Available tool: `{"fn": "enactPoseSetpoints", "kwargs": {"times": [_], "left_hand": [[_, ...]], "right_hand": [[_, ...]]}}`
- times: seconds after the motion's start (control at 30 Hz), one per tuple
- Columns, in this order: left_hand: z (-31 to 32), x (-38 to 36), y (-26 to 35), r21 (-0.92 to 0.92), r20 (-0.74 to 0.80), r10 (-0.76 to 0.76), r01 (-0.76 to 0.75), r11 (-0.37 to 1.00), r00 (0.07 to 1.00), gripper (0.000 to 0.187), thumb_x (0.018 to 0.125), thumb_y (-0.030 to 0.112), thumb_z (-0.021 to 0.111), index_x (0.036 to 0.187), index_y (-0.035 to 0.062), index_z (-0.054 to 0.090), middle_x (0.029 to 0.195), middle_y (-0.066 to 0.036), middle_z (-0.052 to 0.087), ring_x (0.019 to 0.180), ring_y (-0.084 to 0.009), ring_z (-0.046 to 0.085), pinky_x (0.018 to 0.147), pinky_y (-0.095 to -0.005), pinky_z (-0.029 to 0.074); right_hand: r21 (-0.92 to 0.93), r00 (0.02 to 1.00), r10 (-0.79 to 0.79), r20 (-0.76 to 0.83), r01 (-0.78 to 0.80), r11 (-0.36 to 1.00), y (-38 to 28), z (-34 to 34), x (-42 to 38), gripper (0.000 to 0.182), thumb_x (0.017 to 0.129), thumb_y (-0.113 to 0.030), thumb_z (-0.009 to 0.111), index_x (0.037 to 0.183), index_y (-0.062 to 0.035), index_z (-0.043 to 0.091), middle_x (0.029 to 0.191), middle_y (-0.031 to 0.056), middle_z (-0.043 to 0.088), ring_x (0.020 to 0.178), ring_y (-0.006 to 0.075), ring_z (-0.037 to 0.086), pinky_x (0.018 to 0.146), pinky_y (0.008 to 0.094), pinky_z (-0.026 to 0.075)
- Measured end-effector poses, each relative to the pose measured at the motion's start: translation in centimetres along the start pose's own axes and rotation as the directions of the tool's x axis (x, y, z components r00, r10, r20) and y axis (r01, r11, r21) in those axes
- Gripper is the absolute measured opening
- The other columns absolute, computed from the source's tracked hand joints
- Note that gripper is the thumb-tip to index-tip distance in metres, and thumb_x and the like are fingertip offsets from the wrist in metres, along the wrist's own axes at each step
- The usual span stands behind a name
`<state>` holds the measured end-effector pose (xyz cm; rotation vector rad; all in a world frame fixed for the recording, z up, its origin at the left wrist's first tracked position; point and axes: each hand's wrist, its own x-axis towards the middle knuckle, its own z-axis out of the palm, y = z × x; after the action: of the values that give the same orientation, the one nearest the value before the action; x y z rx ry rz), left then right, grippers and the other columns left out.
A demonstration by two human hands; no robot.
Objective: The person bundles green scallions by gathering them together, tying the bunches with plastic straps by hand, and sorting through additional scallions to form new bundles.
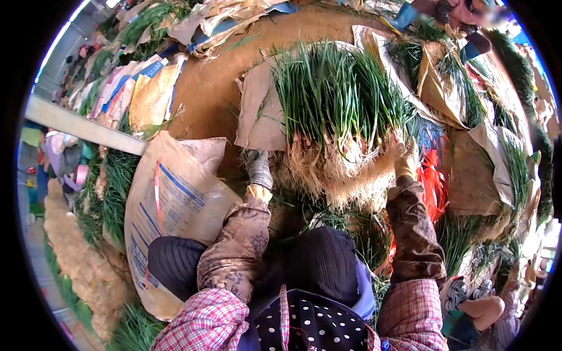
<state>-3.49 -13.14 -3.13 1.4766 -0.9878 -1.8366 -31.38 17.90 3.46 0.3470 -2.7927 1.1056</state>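
Observation:
A wide row of green-leaved plants (339,99) with pale bulbs and stringy roots (345,169) lies in front of me, leaves pointing away. My left hand (259,171), in a grey and yellowish glove, is at the lower edge of a brown sack piece (260,108), left of the roots; its fingers are partly hidden. My right hand (405,161), in a tan glove, touches the right end of the row beside the bulbs and roots. What its fingers hold, if anything, cannot be made out.
A large printed sack (170,205) lies at my left knee. Red plastic strips (432,181) hang right of my right hand. More sacks (477,175) and greens lie at the right. A seated person (462,23) is at the top right; another person's leg (483,310) shows at the lower right.

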Motion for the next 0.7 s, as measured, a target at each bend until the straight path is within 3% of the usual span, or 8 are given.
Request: {"fn": "enactPoseSetpoints", "kwargs": {"times": [0.03,0.1,0.17,0.27,0.4,0.5,0.63,0.7], "left_hand": [[-0.2,1.1,-1.8,0.029,0.010,0.057,-0.058,0.998,0.998,0.032,0.083,0.014,0.064,0.114,0.0082,0.056,0.104,-0.006,0.061,0.084,-0.0209,0.061,0.068,-0.0331,0.049],[0.4,-1.5,-1.0,0.100,0.069,0.141,-0.147,0.984,0.988,0.030,0.083,0.012,0.063,0.112,0.0044,0.058,0.103,-0.006,0.061,0.085,-0.0182,0.059,0.073,-0.0298,0.048],[1.1,-4.2,0.0,0.131,0.109,0.216,-0.230,0.964,0.970,0.028,0.084,0.009,0.063,0.110,0.0011,0.058,0.102,-0.005,0.061,0.085,-0.0161,0.057,0.078,-0.0269,0.046],[1.7,-5.9,0.3,0.070,0.141,0.307,-0.319,0.945,0.941,0.027,0.083,0.002,0.062,0.110,-0.0021,0.058,0.097,-0.004,0.061,0.080,-0.0133,0.055,0.075,-0.0244,0.046],[2.6,-8.2,1.0,0.149,0.143,0.382,-0.402,0.904,0.913,0.027,0.081,-0.003,0.061,0.108,0.0009,0.059,0.084,-0.001,0.059,0.066,-0.0082,0.052,0.058,-0.0207,0.046],[3.8,-13.2,5.1,0.167,0.375,0.239,-0.319,0.933,0.895,0.024,0.081,0.005,0.067,0.105,0.0056,0.064,0.084,-0.003,0.064,0.063,-0.0081,0.055,0.056,-0.0216,0.048],[6.1,-13.1,0.8,0.084,0.771,0.083,-0.230,0.970,0.632,0.025,0.084,0.022,0.067,0.107,0.0105,0.065,0.089,-0.004,0.067,0.071,-0.0114,0.060,0.058,-0.0238,0.051],[5.8,-15.3,2.6,0.336,0.711,-0.190,-0.090,0.937,0.677,0.021,0.086,0.021,0.064,0.102,0.0075,0.067,0.086,-0.003,0.067,0.072,-0.0117,0.060,0.058,-0.0238,0.050]], "right_hand": [[-0.081,0.998,-0.032,-0.058,0.027,0.996,-3.7,-1.6,-1.5,0.048,0.087,-0.018,0.056,0.132,-0.0057,0.043,0.126,0.0179,0.053,0.116,0.0284,0.051,0.094,0.0326,0.045],[-0.164,0.861,-0.482,-0.163,0.458,0.874,-4.3,-0.3,-2.6,0.051,0.088,-0.033,0.059,0.129,-0.0063,0.044,0.119,0.0185,0.055,0.110,0.0313,0.054,0.095,0.0393,0.044],[-0.112,0.983,-0.175,0.052,0.180,0.977,-9.5,-1.4,-4.5,0.045,0.088,-0.038,0.054,0.120,-0.0069,0.051,0.108,0.0167,0.059,0.101,0.0300,0.057,0.087,0.0406,0.046],[-0.265,0.960,-0.011,0.280,0.088,0.960,-12.0,-1.8,-3.2,0.053,0.089,-0.053,0.040,0.106,-0.0078,0.061,0.092,0.0150,0.060,0.087,0.0289,0.061,0.073,0.0434,0.050],[-0.472,0.913,-0.148,0.379,0.329,0.818,-8.4,2.5,-0.3,0.035,0.085,-0.036,0.058,0.091,-0.0025,0.065,0.085,0.0121,0.061,0.078,0.0233,0.062,0.062,0.0369,0.052],[-0.152,0.925,-0.150,0.350,0.214,0.965,-7.3,3.5,-2.6,0.024,0.083,-0.029,0.064,0.086,-0.0051,0.064,0.079,0.0110,0.062,0.069,0.0210,0.061,0.056,0.0349,0.051],[0.298,0.848,-0.407,0.340,0.313,0.902,-9.3,0.9,-13.5,0.015,0.082,-0.023,0.068,0.082,-0.0086,0.066,0.068,0.0063,0.066,0.052,0.0138,0.059,0.048,0.0285,0.049],[0.311,0.769,-0.571,0.286,0.489,0.815,-14.0,-3.9,-16.8,0.024,0.087,-0.027,0.063,0.089,-0.0036,0.065,0.069,0.0095,0.067,0.052,0.0143,0.060,0.046,0.0289,0.051]]}}
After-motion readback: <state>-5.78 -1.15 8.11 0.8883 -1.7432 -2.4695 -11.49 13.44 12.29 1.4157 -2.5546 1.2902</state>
